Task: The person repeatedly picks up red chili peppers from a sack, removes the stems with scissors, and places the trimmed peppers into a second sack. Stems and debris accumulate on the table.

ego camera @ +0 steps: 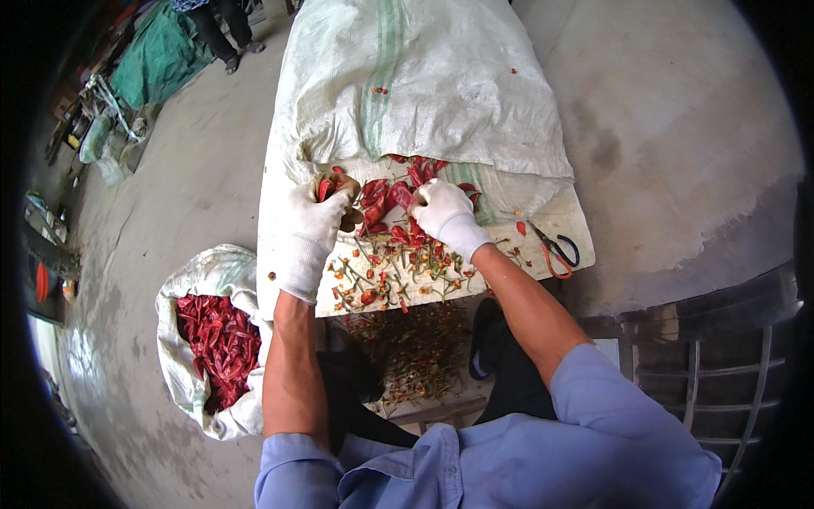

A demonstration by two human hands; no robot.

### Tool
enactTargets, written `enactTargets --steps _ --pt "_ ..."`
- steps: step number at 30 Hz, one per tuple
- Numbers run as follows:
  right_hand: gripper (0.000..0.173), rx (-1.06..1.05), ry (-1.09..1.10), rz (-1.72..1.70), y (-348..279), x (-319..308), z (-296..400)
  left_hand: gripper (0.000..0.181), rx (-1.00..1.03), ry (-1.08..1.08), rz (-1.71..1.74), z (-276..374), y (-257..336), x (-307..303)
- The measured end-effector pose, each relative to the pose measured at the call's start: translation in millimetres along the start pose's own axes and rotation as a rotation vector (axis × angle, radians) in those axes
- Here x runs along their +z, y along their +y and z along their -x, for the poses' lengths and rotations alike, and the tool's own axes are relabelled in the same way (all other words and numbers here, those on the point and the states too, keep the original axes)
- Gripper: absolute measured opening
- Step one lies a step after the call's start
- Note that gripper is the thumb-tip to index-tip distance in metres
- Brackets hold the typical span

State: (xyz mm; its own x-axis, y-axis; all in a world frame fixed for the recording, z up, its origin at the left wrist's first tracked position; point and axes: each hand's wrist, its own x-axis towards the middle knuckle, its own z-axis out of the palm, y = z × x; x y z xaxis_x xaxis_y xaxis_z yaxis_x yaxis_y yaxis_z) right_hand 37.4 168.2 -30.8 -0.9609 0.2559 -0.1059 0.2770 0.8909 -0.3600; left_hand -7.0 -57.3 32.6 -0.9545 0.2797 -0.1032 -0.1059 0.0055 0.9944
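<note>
My left hand (pixel 324 207), in a white glove with soiled fingertips, is closed around a dried red chili pepper (pixel 326 189). My right hand (pixel 439 207), also gloved, has its fingers on another dried red chili (pixel 402 195) beside the pile. More red chilies (pixel 375 200) lie between the hands and run up to the mouth of a white woven sack (pixel 439 83) with green stripes. Below them, cut green stems and orange caps (pixel 407 270) are scattered on the pale board (pixel 299 308). Scissors (pixel 555 251) with one orange and one black handle lie at the board's right edge.
An open white woven sack (pixel 172 356) full of red chilies stands on the floor at left. Stem scraps (pixel 420 356) are heaped below the board, between the legs. A person (pixel 222 28) stands at upper left near a green tarp (pixel 159 57). A metal grille (pixel 718 382) is at lower right.
</note>
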Motion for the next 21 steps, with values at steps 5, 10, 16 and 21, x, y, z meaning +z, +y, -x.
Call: enactTargets --steps 5,10,16,21 --pt "0.03 -0.005 0.115 -0.919 -0.8 -7.4 7.8 0.024 -0.022 0.004 -0.037 -11.3 -17.9 12.0" --pt "0.033 -0.059 0.167 -0.95 -17.6 -8.0 24.1 0.024 -0.035 -0.038 0.178 -5.8 -22.9 34.0" --pt "0.018 -0.377 0.39 -0.364 -27.9 -17.7 40.8 0.025 0.073 -0.027 -0.02 -3.0 -24.2 48.2" --pt "0.017 -0.471 0.475 -0.276 -27.4 -26.8 47.3 0.027 0.142 -0.073 0.009 -4.6 -29.3 49.7"
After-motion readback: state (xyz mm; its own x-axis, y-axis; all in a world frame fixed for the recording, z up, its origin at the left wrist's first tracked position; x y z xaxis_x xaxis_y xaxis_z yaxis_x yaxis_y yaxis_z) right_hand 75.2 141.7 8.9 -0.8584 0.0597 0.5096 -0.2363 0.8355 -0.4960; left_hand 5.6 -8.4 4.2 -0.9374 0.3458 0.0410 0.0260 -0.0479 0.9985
